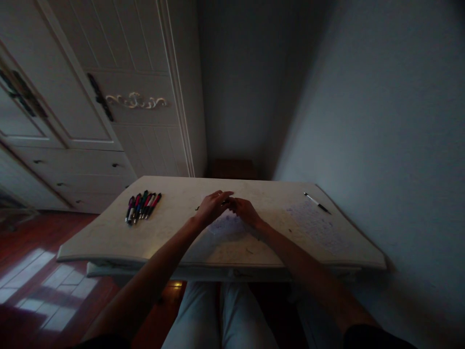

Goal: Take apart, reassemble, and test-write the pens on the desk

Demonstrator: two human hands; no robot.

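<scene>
Standing at the far left is a white wardrobe (109,97) with panelled doors, dark handles and a curled ornament, with drawers below it. Under it a red-brown wooden floor (29,271) catches pale patches of window light. A pale bench (119,237) stretches across the middle of the view, its front edge curved. On the left part of the bench lies a row of pens (142,205), side by side and touching, with coloured barrels in purple, green, red and white, all pointing away from the person.

Near the middle of the bench the person's two bare forearms reach forward and meet. The left hand (212,206) and the right hand (246,210) are brought together fingertip to fingertip, pinching a small dark pen-like object (225,200) between them; only a sliver of it shows, so what it is exactly cannot be told, and the dim light hides which fingers grip it. Beneath the hands lies a sheet of paper (227,225) with faint writing.

Further right a second written sheet (319,228) lies flat on the bench, and at its far corner rests a single pen (317,202), white with a dark tip, well apart from the hands. A plain grey wall (381,121) closes the right side. The person's light trousers (218,315) show below the bench edge.
</scene>
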